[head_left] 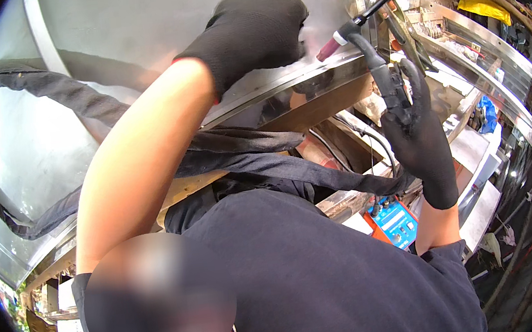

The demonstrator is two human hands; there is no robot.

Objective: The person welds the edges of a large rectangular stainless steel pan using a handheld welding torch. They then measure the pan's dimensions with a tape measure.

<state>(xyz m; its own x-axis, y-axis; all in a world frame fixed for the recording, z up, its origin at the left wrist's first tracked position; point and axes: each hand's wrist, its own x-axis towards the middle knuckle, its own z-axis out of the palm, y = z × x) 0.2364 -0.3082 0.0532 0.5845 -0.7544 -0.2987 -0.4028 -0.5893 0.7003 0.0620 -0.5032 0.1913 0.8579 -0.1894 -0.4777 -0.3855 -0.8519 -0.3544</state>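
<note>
My right hand (422, 150), in a black knit glove, is closed around the handle of a TIG welding torch (369, 60). The torch has a pinkish-purple nozzle, and its long black back cap points up to the right. The nozzle tip sits close to the edge of a shiny metal sheet (148, 21); whether they touch I cannot tell. My left hand (257, 31), gloved in black too, is curled over the sheet to the left of the nozzle. Its fingers face away, hiding anything inside them. A black sleeved cable (252, 161) runs across my front and loops over the sheet at the left.
Low on the right, below the torch, stands a blue and orange machine (396, 224) with knobs. A bent metal strip (502, 87) curves along the right side. Yellow bags (484, 8) and scattered scraps lie at the far right. A wooden board (196, 191) shows under the cable.
</note>
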